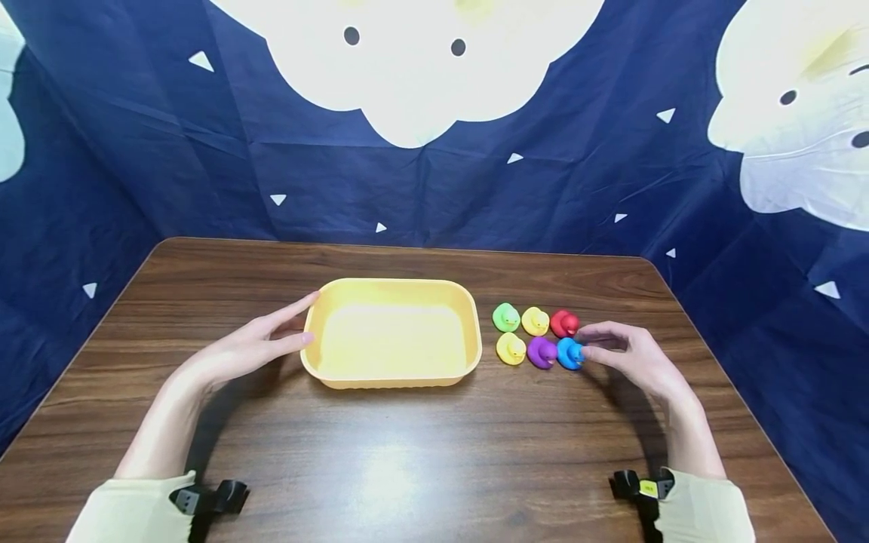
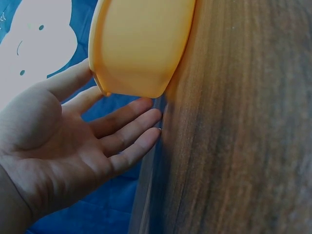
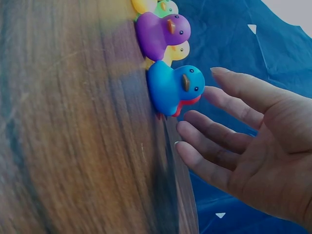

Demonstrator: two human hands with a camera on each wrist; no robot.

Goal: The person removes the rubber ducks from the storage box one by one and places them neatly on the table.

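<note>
A yellow plastic tray [image 1: 390, 382] stands on the wooden table, with nothing in it. At its left end is my left hand [image 1: 247, 345], fingers spread; in the left wrist view the thumb and a finger meet the rim of the tray [image 2: 141, 48]. Right of the tray sit several small rubber ducks in two rows. Nearest my right hand [image 1: 634, 358] are the blue duck [image 1: 569, 354] and the red duck [image 1: 564, 323]. The right wrist view shows the fingers spread around the blue duck [image 3: 170, 90], with no grip on it. Beside it sits a purple duck [image 3: 158, 36].
A green duck [image 1: 505, 317], a yellow duck [image 1: 535, 321] and another yellow duck [image 1: 511, 349] complete the two rows. The brown table [image 1: 434, 467] extends in front of them. Behind it hangs a dark blue cloth [image 1: 326, 181] with white clouds and triangles.
</note>
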